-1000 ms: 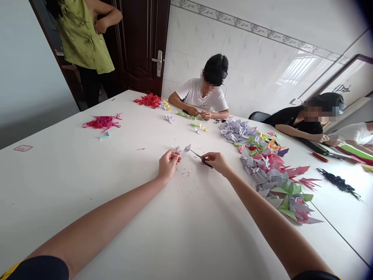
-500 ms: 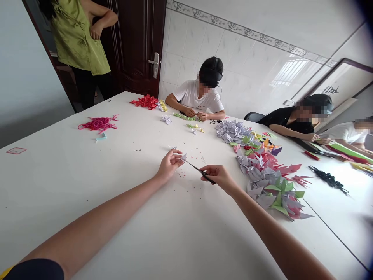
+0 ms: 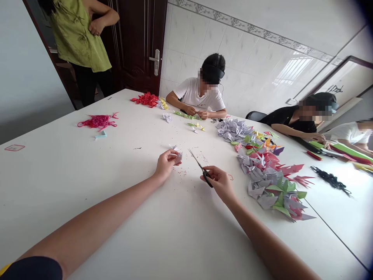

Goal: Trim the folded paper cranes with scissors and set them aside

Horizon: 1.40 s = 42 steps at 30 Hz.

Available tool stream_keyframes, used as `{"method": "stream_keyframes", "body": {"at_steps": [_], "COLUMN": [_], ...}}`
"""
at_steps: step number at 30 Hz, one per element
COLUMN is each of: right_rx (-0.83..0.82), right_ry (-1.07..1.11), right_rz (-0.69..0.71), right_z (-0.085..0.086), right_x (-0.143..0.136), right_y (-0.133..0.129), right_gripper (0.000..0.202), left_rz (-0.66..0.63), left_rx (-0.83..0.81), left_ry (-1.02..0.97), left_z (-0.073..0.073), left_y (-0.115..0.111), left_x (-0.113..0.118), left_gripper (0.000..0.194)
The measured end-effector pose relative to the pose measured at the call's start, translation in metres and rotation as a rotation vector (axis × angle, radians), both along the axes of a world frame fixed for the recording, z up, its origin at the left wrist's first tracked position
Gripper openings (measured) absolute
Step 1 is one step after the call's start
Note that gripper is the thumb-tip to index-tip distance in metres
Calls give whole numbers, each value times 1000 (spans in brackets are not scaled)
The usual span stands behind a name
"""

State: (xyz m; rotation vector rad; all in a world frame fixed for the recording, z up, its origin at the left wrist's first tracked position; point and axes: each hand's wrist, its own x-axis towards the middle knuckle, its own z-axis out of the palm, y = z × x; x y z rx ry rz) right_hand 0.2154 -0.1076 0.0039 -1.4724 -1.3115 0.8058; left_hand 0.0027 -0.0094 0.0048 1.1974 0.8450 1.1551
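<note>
While your left hand (image 3: 166,165) pinches a grey folded paper (image 3: 179,156) in its fingertips, your right hand (image 3: 220,181) grips black-handled scissors (image 3: 202,168). Both your hands are closed on what they hold. Your scissors point up and toward the left, tips just beside the folded paper, not touching it; blades look narrow, but you can't tell if they're fully together. The folded paper is just above the table (image 3: 87,171), near the middle of your view, at the right side of your left fingers. Just behind those fingers lies a pale piece (image 3: 174,147), partly hidden. Tiny red scraps (image 3: 183,172) are scattered between and beyond your hands.

To your right, near the right hand, there's a big paper pile (image 3: 265,167): mostly grey, with pink, green, orange and purple bits. Black cord (image 3: 330,180) lies past it. On your left, well apart from your hands: pink cord (image 3: 99,121), with a light-blue strip (image 3: 101,134) just on the near side. Red pile (image 3: 146,99) sits at the far edge.

Across from you, a person in white (image 3: 201,93) has both hands together near green pieces (image 3: 183,115). Farther right, a person in black (image 3: 287,118) reaches over coloured sheets. Person in green (image 3: 83,39) stands by the door (image 3: 136,42).
</note>
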Motion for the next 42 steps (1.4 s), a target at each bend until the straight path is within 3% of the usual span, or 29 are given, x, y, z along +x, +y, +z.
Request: {"method": "stream_keyframes", "body": {"at_steps": [4, 16, 25, 42], "right_rx": [3, 28, 20, 52], "right_ry": [-137, -324, -274, -354], "right_rz": [-7, 76, 79, 88], "right_z": [-7, -1, -1, 1], "right_x": [0, 0, 0, -4], "right_y": [1, -5, -3, -3], "right_gripper": [35, 31, 32, 31], "left_rz": [15, 60, 43, 21], "left_rx": [-6, 7, 13, 9], "left_ry": [20, 42, 61, 63], "left_z": [1, -2, 4, 4], "left_y": [0, 2, -3, -3], "left_x": [1, 1, 1, 2], "left_gripper": [32, 40, 46, 28]}}
